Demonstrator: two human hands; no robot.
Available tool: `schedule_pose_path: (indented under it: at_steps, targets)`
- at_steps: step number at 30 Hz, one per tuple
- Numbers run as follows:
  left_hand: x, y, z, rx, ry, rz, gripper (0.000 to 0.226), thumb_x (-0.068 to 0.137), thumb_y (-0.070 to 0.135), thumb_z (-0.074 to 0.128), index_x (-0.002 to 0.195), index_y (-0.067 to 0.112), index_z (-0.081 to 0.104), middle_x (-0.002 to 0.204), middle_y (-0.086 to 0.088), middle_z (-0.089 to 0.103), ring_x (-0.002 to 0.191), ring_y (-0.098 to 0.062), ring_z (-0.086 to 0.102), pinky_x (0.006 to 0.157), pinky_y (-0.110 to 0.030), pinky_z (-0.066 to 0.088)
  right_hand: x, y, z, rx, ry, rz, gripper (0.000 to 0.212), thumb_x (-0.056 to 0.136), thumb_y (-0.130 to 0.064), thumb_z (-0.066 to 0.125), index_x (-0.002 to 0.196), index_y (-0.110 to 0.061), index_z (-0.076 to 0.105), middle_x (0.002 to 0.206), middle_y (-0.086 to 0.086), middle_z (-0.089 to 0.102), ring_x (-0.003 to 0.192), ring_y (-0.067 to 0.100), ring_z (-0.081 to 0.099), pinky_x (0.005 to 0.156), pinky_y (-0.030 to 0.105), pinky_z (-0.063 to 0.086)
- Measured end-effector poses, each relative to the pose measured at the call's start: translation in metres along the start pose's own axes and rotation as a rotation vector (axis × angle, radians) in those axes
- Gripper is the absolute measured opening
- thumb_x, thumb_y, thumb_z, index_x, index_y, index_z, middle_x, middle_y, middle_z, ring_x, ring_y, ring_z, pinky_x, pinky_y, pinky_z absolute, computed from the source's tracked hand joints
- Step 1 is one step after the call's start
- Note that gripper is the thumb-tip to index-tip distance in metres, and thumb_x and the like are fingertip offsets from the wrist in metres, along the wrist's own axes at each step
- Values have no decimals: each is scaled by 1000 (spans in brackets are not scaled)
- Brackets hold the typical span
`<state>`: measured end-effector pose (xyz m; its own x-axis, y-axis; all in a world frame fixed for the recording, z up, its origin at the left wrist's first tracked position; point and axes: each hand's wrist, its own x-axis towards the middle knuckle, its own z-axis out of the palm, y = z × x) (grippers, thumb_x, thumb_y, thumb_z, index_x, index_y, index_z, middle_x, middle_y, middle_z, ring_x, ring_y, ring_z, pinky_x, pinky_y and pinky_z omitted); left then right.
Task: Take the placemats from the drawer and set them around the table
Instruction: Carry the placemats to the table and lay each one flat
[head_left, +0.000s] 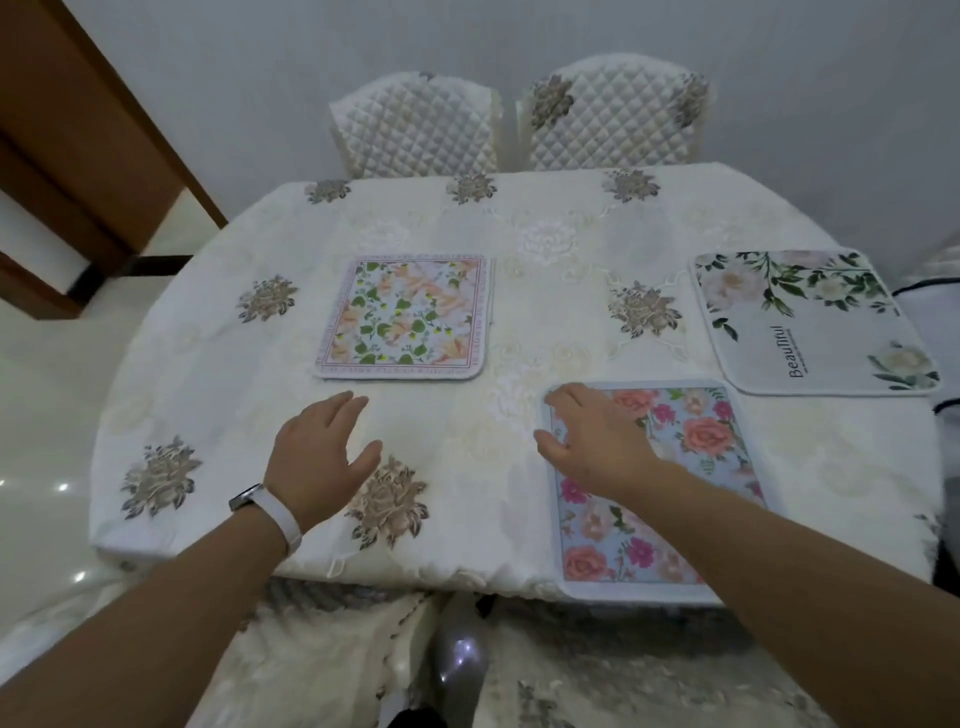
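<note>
1. Your right hand (597, 447): the fingers (566, 402) are straight and spread apart. They lie on the far left corner of the rose mat (717, 441) and clamp nothing.
2. The rose mat runs from under those fingers back toward you and reaches the near edge of the table (519, 291).
3. Your left hand (317, 457): the fingers (337, 410) are straight and close together, thumb apart, holding nothing. They are over bare cloth; contact with it cannot be told.
4. The square mat (405, 317) lies flat just beyond your left fingertips, apart from them.
5. The white mat (815, 322), printed "Beautiful", lies beyond and right of your right fingers. It is near the rose mat's far right corner, with no overlap.
6. A band (275, 514) circles your left wrist.
7. Two quilted chairs (415, 124) stand at the table's far side.
</note>
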<state>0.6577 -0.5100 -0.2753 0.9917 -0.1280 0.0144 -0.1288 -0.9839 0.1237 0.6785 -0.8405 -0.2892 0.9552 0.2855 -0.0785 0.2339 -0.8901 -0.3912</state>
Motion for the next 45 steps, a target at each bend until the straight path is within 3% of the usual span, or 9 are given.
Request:
schedule_pose_path:
  at_steps: [8,16,23,30,35,39,45]
  targets:
    - [40,-116,2,-86,-59,94,69,83,57,39,130,10,59,135,-17,57,121,-37,55,96,-53,47,55,-93,36,-73,7,138,56,94,-46,48,140,-15,44,140,4,46,126,24,43,102,39,38]
    - [69,-184,-8,-106,-63,112,75,80,60,30,134,15,55,140,-11,54,127,-32,49,101,-48,39,86,-157,52,-137,-6,249,57,94,-47,48,141,-15,42,139,5,46,125,24,43,98,39,41]
    - [99,-191,3,-177,-135,71,55,91,46,48,138,18,50,139,-6,53,120,-30,51,93,-41,43,115,-160,56,-158,-12,280,57,94,-47,48,141,-15,42,139,6,46,126,25,43,98,41,42]
    - [142,-186,25,-309,-279,-59,52,93,38,52,141,19,46,142,-7,48,126,-28,47,98,-41,42,167,-140,69,-12,-58,420,57,94,-44,47,145,-19,38,143,6,41,130,26,39,100,43,39]
    - [179,-178,43,-519,-298,-175,32,90,37,59,112,14,58,109,-3,61,97,-25,57,80,-34,44,206,-116,82,129,-63,514,54,92,-45,49,137,-15,45,133,13,46,124,33,44,97,45,41]
    - [200,-167,56,-583,-273,-294,35,89,28,64,119,16,52,106,0,54,90,-21,50,76,-29,38,230,-103,87,118,-79,530,39,94,-31,48,123,-5,51,122,19,52,112,37,49,93,42,43]
    - [222,-160,69,-545,-167,-436,53,83,28,64,128,5,50,121,-12,56,104,-31,56,83,-37,47,260,-90,93,294,72,713,53,82,-33,56,131,-14,48,124,15,52,112,34,52,91,43,49]
